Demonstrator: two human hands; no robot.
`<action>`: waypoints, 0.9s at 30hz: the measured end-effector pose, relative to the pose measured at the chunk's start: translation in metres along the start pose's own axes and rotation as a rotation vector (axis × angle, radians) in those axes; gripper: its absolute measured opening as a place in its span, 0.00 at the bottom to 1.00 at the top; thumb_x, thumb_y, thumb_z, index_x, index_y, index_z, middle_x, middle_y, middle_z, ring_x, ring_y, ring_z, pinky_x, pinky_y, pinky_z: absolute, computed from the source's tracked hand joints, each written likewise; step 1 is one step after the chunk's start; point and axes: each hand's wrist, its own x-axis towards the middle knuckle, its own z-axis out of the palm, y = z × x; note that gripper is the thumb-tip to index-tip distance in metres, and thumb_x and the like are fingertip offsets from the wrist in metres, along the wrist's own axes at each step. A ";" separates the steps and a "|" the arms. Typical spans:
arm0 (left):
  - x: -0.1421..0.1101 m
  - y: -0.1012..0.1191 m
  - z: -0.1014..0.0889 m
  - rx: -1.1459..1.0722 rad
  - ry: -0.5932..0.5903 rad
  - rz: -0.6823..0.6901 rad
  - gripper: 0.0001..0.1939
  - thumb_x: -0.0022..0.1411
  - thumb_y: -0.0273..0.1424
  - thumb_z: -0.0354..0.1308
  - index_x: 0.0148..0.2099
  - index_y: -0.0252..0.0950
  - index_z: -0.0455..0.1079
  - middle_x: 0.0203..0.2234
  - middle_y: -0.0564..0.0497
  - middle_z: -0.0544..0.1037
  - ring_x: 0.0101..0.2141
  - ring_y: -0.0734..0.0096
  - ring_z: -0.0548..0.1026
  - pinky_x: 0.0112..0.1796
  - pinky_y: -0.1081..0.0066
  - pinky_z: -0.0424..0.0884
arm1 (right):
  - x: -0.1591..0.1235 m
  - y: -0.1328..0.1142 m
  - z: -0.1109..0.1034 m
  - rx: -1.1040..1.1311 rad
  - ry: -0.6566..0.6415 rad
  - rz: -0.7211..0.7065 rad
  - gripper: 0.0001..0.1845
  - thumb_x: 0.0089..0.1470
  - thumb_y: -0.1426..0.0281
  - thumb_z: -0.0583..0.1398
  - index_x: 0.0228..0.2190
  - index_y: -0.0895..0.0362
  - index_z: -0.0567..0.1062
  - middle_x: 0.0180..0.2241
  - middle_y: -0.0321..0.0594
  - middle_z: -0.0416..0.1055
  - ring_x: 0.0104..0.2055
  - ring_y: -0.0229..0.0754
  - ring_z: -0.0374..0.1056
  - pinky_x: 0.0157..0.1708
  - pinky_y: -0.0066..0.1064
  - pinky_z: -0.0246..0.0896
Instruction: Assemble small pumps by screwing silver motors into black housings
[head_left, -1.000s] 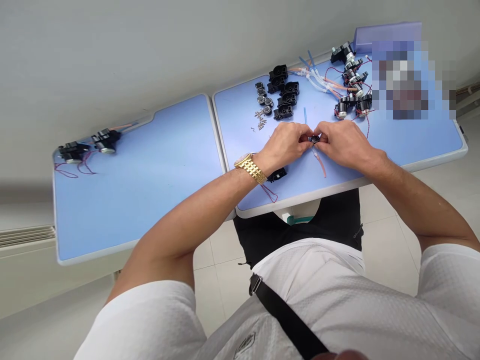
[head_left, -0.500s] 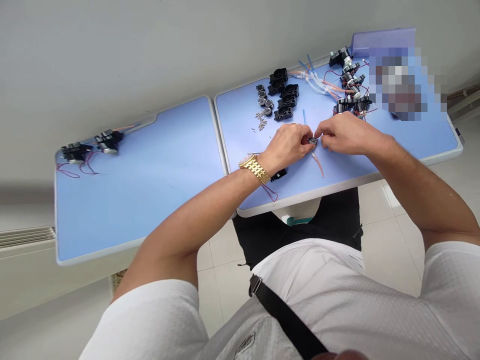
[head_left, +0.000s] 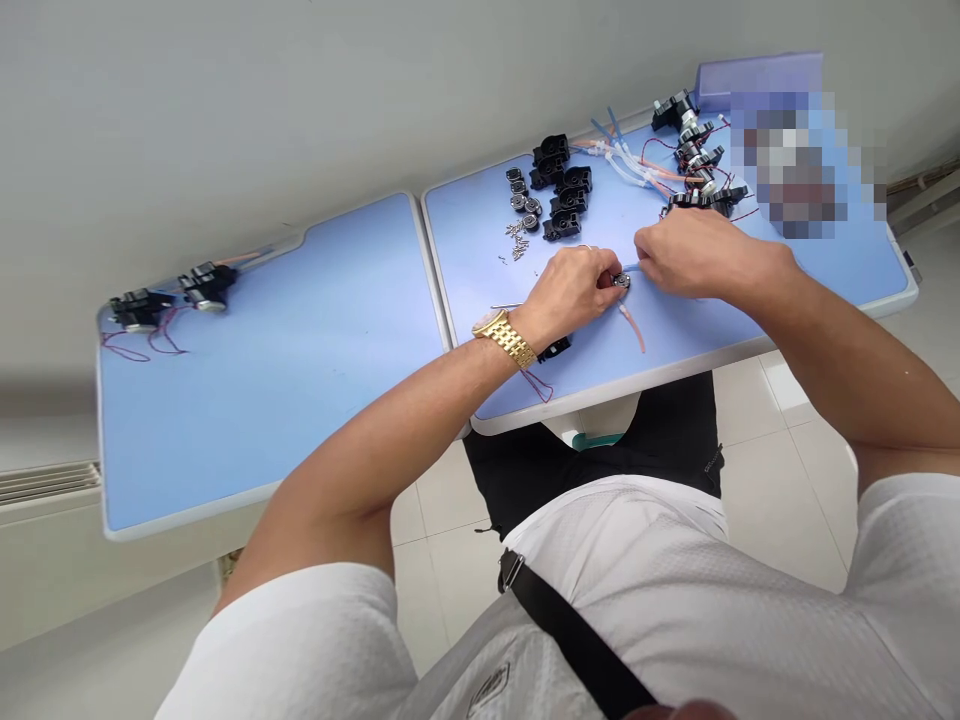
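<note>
My left hand [head_left: 574, 285], a gold watch [head_left: 504, 335] on its wrist, pinches a small round black and silver part [head_left: 621, 281] just above the blue table. Beside it my right hand [head_left: 679, 252] is closed, the fingertips on a thin blue tube [head_left: 634, 267] that spans the gap between the hands. Below the round part a pinkish-orange tube [head_left: 634, 328] slants down over the tabletop; where it joins the part is hard to see. Partly behind my left wrist lies a black part [head_left: 556, 349] with a red wire loop [head_left: 538, 386].
Several black housings [head_left: 564, 200], small round parts [head_left: 517, 203] and loose screws [head_left: 517, 240] lie farther back. Clear and orange tubes [head_left: 626, 160] run toward wired motor assemblies [head_left: 697, 160] at right. Two more assemblies [head_left: 206, 287] sit on the left table. A thin metal rod [head_left: 506, 305] lies by my watch.
My right hand has moved slightly away from the left, and the blue tube, which stood up behind the hands, now stretches rightward to it. My left hand keeps hold of the round part.
</note>
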 end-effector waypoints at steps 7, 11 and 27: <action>0.000 0.002 -0.003 0.006 -0.011 -0.001 0.04 0.71 0.29 0.70 0.47 0.39 0.84 0.40 0.46 0.90 0.39 0.59 0.81 0.47 0.58 0.76 | -0.040 -0.036 -0.006 0.022 -0.065 0.078 0.38 0.59 0.47 0.78 0.59 0.58 0.81 0.44 0.58 0.87 0.49 0.70 0.83 0.47 0.48 0.67; 0.001 0.001 -0.003 -0.004 -0.014 0.004 0.06 0.70 0.28 0.69 0.47 0.38 0.85 0.39 0.46 0.90 0.38 0.60 0.82 0.47 0.59 0.77 | -0.033 -0.038 0.000 0.073 0.013 0.062 0.25 0.63 0.56 0.76 0.55 0.57 0.83 0.45 0.58 0.87 0.52 0.70 0.82 0.49 0.49 0.67; -0.001 -0.013 -0.012 -0.067 0.007 0.025 0.06 0.68 0.30 0.74 0.47 0.40 0.87 0.39 0.50 0.91 0.39 0.63 0.85 0.45 0.63 0.77 | -0.032 -0.013 -0.001 -0.018 -0.002 -0.100 0.15 0.74 0.66 0.59 0.52 0.54 0.86 0.52 0.53 0.86 0.55 0.60 0.79 0.47 0.44 0.62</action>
